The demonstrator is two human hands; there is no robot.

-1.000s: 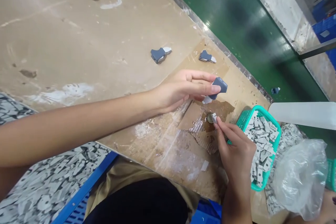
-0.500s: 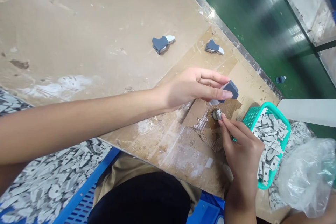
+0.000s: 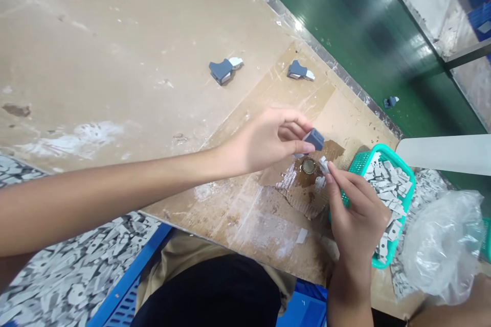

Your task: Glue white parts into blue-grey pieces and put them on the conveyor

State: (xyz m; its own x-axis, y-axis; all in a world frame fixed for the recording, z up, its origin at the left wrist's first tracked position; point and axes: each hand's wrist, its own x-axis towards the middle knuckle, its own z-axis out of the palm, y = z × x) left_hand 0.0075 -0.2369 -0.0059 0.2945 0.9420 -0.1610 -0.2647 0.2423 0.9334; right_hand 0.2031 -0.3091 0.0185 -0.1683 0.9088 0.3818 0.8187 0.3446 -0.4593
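Note:
My left hand (image 3: 274,138) pinches a dark blue-grey plastic piece (image 3: 315,139) between thumb and fingers, above a stained cardboard patch (image 3: 303,199). Lower and to the right, my right hand (image 3: 356,209) grips a small light-grey plastic piece (image 3: 324,164) with thumb and forefinger; the two pieces are apart. Between and below them a small round cap (image 3: 308,166) lies on the wet cardboard. Two blue-grey pieces with light-grey tips, one at the centre (image 3: 222,70) and one farther right (image 3: 299,70), rest on the table beyond my left hand.
A green basket (image 3: 411,189) full of light-grey pieces stands right of my right hand, beside a clear plastic bag (image 3: 441,245). A blue crate (image 3: 132,271) of similar pieces is at lower left. Another dark piece (image 3: 391,101) lies on the green surface (image 3: 345,25).
My right hand has lifted the light-grey piece off the round cap, which now shows fully. My left hand still holds the blue-grey piece, turned slightly. The whole view has shifted a little.

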